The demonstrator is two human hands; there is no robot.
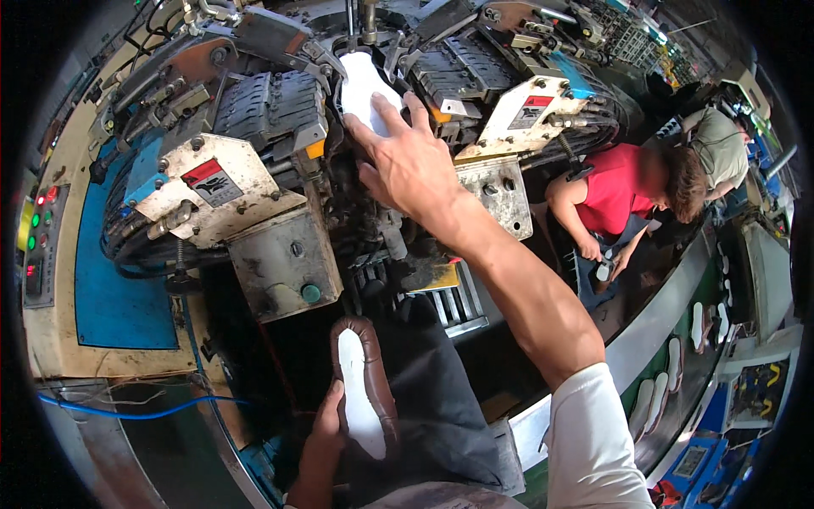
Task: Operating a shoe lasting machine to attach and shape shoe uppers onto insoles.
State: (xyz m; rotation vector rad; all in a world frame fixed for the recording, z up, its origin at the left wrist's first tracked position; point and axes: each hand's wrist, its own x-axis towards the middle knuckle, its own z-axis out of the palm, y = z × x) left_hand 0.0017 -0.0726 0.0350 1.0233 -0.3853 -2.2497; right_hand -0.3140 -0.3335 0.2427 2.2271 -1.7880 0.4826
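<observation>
My left hand [325, 417] is closed around the side of a brown shoe upper [380, 373] low in front of me, with its white insole [359, 399] facing up. The hand's thumb lies along the edge; its other fingers are hidden beneath. Farther up, my right hand [403, 153] reaches into the machine. Its fingers are spread over the near end of a white-soled shoe piece [363, 78], touching its surface. That piece sits between the machine's two side jaw blocks [270, 109]; its sides are mostly hidden.
White guard plates [214, 191] flank the machine's middle. A control panel [41, 242] with lit buttons stands far left. A blue hose [136, 414] crosses the lower left. On the right a co-worker in a red top [606, 191] handles a shoe beside a conveyor [623, 382] carrying several shoes.
</observation>
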